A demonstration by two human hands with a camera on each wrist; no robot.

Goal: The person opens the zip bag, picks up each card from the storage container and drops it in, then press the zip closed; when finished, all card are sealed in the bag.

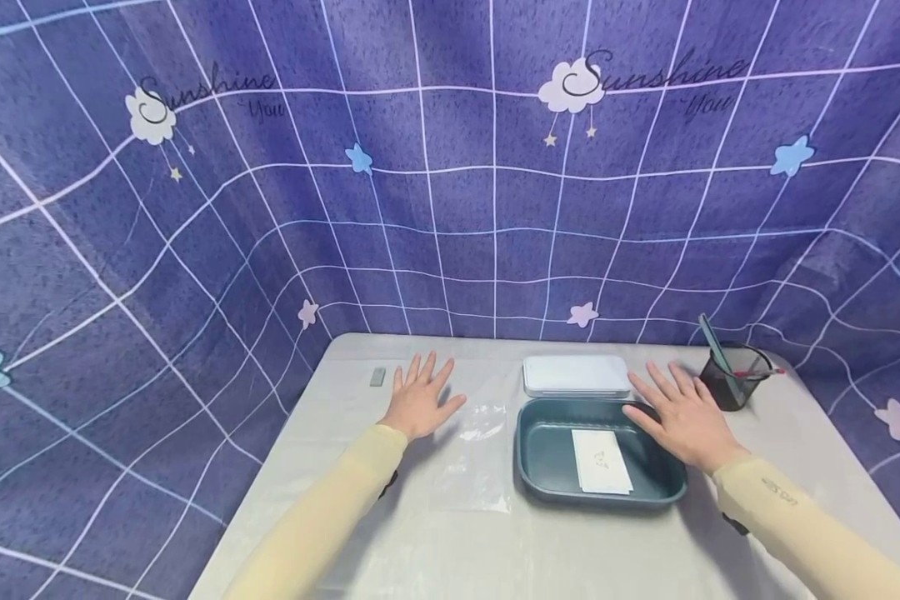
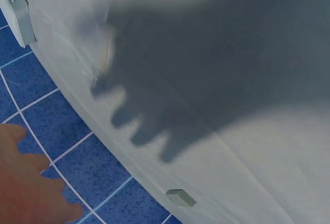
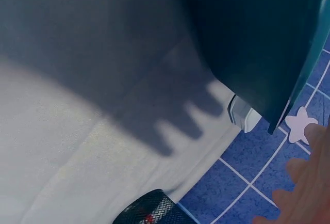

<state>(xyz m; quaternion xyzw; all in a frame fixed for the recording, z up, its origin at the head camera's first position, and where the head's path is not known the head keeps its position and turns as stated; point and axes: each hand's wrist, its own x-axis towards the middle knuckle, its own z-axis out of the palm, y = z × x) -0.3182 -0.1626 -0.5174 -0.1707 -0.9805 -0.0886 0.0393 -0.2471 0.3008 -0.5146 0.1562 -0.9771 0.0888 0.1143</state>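
Observation:
My left hand (image 1: 418, 402) is held over the table with its fingers spread, holding nothing; its shadow falls on the white cover in the left wrist view. A small grey block (image 1: 377, 377) lies just beyond it to the left, and a clear plastic sheet or bag (image 1: 480, 450) lies to its right. Fingers spread too, my right hand (image 1: 686, 419) hovers over the right rim of a dark teal tray (image 1: 547, 492). Inside the tray are white paper slips (image 1: 602, 461) with a faint drawing or writing. Behind the tray lies a flat white box (image 1: 576, 375).
A black mesh pen holder (image 1: 729, 392) stands at the back right, with a green stick-like item (image 1: 714, 343) and a red pen (image 1: 757, 373) in it. A blue gridded curtain (image 1: 457, 208) hangs along the back and sides of the white-covered table (image 1: 390, 542).

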